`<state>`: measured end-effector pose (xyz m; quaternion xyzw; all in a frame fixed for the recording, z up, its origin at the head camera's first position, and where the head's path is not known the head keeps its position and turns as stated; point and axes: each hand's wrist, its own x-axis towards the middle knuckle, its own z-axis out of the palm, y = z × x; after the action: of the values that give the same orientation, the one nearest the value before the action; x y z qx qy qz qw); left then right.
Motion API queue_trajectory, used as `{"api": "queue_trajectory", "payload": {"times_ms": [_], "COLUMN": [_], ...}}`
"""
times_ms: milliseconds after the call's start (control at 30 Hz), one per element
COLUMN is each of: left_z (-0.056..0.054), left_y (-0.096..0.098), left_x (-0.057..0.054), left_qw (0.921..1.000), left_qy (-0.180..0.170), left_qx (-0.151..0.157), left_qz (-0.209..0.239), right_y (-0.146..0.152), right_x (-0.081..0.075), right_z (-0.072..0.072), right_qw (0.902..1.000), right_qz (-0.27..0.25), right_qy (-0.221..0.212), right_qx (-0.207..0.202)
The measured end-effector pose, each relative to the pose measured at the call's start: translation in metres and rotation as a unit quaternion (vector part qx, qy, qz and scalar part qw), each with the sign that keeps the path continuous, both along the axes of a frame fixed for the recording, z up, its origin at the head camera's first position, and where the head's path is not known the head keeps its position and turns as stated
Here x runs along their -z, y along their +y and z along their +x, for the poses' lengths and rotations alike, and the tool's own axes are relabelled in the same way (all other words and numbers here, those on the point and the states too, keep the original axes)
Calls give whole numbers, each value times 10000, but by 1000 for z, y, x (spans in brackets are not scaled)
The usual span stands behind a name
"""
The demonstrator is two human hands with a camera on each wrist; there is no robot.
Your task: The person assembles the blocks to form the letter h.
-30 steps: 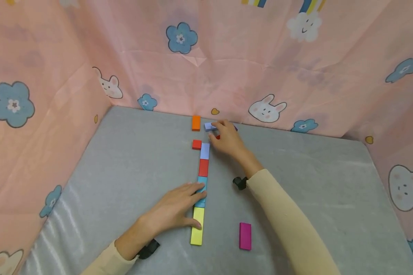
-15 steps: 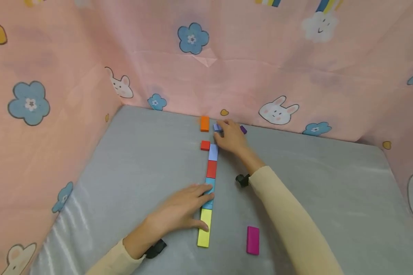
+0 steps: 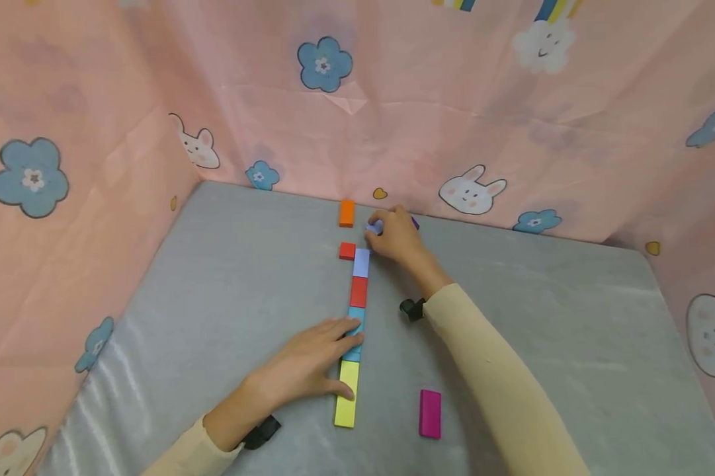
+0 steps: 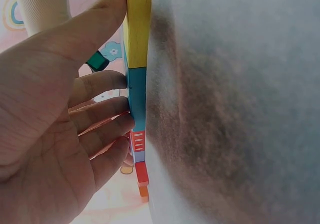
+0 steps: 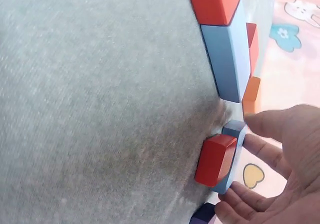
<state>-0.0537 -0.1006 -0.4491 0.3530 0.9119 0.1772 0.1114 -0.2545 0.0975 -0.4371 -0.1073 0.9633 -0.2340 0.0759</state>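
Note:
A straight line of blocks runs away from me in the head view: yellow (image 3: 344, 414), blue (image 3: 352, 355), red (image 3: 359, 292) and lavender (image 3: 361, 263). My left hand (image 3: 300, 363) rests along its left side, thumb on the yellow block and extended fingertips on the blue part. Past the far end, my right hand (image 3: 395, 235) pinches another lavender block (image 3: 374, 227) between thumb and fingers. In the right wrist view, a loose red block (image 5: 215, 161) stands right against this lavender block (image 5: 234, 128); the hand hides that red block in the head view.
A small red block (image 3: 347, 251) sits left of the line's far end, with an orange block (image 3: 346, 213) behind it. A purple block (image 3: 415, 223) lies past my right hand. A magenta block (image 3: 430, 414) lies at the near right. Pink printed cloth surrounds the grey tabletop (image 3: 232, 264).
My right hand's fingers have closed in around the far lavender block, which now sits turned between them. My left hand stays on the line. The head view shifts slightly.

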Motion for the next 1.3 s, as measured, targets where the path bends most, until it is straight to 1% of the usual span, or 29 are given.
{"api": "queue_trajectory", "payload": {"times_ms": [133,267,333,467,567,667,733,833,933,1133,1300], "left_z": [1,1,1,1,2,3,3,4,5,6,5], "left_y": [-1,0,1,2,2,1,1,2,2,5,5], "left_x": [-1,-1,-1,-2,-2,-2,-1,0,1,1,-1], "left_qw": [10000,10000,10000,10000,10000,9999,9999,10000,10000,9998,9995], "left_qy": [60,39,13,19,-42,-124,-111,-66,-48,-153,-260], "left_qx": [17,39,31,37,-10,-66,-70,-2,46,54,-74], "left_qz": [22,18,12,45,63,46,39,57,69,83,146], "right_y": [-2,-3,-2,3,6,5,4,2,1,6,13], "right_x": [1,2,2,1,0,-1,0,3,7,10,0], "right_z": [0,1,2,4,6,8,9,11,12,15,23], "right_qw": [9996,9981,9976,9971,9976,9985,9988,9983,9978,9969,9930], "right_qz": [21,62,56,-18,-19,58,122,187,174,-47,-529], "right_qy": [152,128,125,276,339,270,187,84,93,483,923], "right_qx": [257,600,681,703,603,467,443,550,630,627,511]}}
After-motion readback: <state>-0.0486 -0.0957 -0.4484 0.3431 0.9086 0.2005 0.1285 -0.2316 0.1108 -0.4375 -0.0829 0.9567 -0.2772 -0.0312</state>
